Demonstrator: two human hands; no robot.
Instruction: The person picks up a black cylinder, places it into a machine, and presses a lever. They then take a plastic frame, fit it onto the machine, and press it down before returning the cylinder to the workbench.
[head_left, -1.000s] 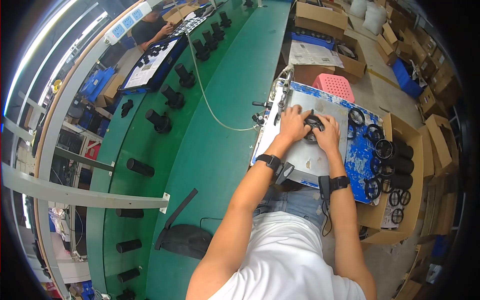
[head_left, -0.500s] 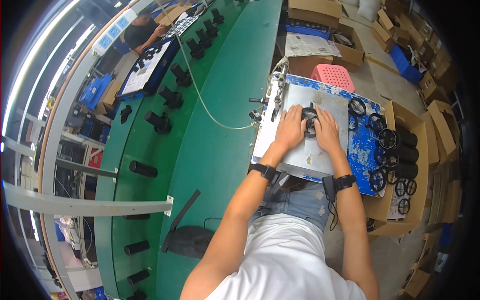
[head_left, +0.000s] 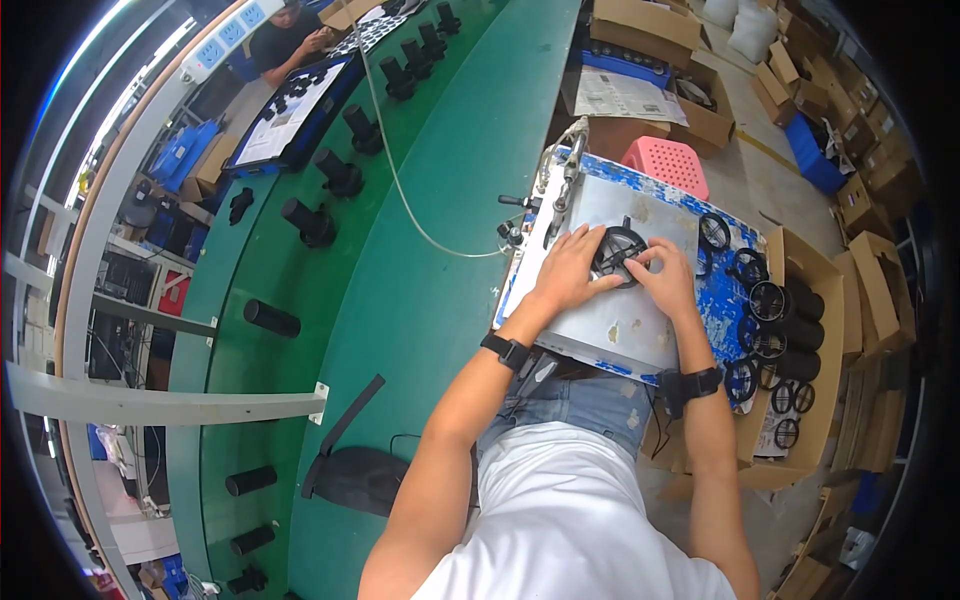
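A round black spoked ring point(head_left: 617, 243) with a short tab at its far side lies on the bare metal plate point(head_left: 625, 335) in front of me. My left hand point(head_left: 572, 270) rests flat along the ring's left side, fingers stretched out and thumb spread toward me. From the right, my right hand point(head_left: 667, 278) bends its thumb and fingertips together at the ring's near right part. What exactly the right fingertips pinch is partly hidden. A metal clamp point(head_left: 568, 190) with a black-handled fitting stands at the plate's far left edge.
Similar black rings point(head_left: 713, 232) lie on the worn blue board right of the plate. Beside it, a cardboard box point(head_left: 835, 400) holds black cylinders. A pink stool point(head_left: 665, 168) stands beyond. Left is a green conveyor point(head_left: 420, 260) with black parts; a co-worker point(head_left: 285, 45) sits across it.
My right hand has drawn back from lying flat beside the ring and bent its fingers onto it. My left hand has slid slightly toward me and left, its thumb spreading. The view has shifted slightly.
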